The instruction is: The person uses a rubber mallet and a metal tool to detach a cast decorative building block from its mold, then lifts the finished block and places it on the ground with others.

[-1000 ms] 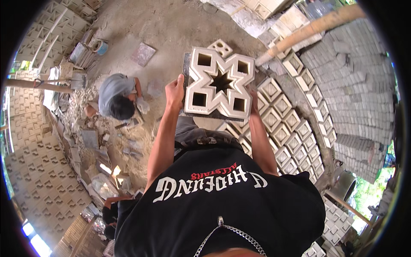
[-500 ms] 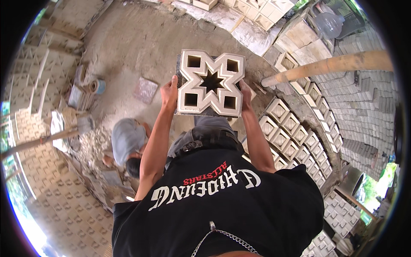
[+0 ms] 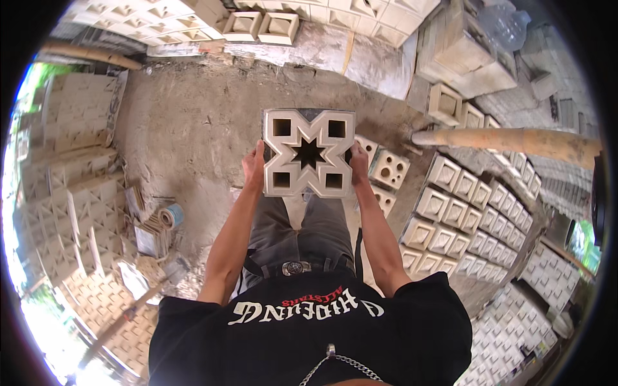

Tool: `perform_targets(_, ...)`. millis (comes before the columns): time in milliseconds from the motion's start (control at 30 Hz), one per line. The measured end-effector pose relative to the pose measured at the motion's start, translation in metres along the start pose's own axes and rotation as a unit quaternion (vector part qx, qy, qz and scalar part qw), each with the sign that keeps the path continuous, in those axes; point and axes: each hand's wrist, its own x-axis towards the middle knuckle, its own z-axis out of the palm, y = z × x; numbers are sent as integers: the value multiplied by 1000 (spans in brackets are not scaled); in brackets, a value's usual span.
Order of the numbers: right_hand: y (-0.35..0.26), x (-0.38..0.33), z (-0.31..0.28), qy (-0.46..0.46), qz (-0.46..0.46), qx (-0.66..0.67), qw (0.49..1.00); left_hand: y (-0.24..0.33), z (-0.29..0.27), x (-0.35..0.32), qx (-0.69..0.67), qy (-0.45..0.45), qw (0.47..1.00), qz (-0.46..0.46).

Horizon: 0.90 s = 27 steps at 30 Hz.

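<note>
Between my two hands is a pale cast ventilation block [image 3: 295,175] with a star-shaped hole in the middle and a square hole at each corner. It rests on a dark flat board [image 3: 308,113] that shows around its edges. My left hand [image 3: 253,168] grips the left side, thumb up along the edge. On the opposite side my right hand [image 3: 360,163] grips in the same way. The fingers beneath are hidden. The block is held level in front of my waist, above the ground.
Right of my legs lie blocks with round holes [image 3: 390,168], then rows of square blocks [image 3: 444,204]. A bamboo pole [image 3: 508,140] crosses at right. Stacked blocks [image 3: 367,9] line the far side. A blue-and-white roll [image 3: 170,217] sits at left, near a wooden-handled tool [image 3: 132,313].
My view has swung, so the far blocks and round-holed blocks show more fully. The block stays in both hands, lower in view. A crouching person at left is no longer in view.
</note>
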Motion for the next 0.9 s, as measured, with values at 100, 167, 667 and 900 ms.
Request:
perform_targets(100,32,46,38,67,-38,0,997,20,4,68,7,-34,999,4)
perform_targets(167,60,61,55,85,-42,-8,995,9,-10,105,55,-68,996,-5)
perform_targets(667,328,203,142,215,71,2,974,-165,-14,408,78,-162,978,-103)
perform_targets(900,440,268,117,261,103,-54,958,-276,26,499,63,-189,970,-136)
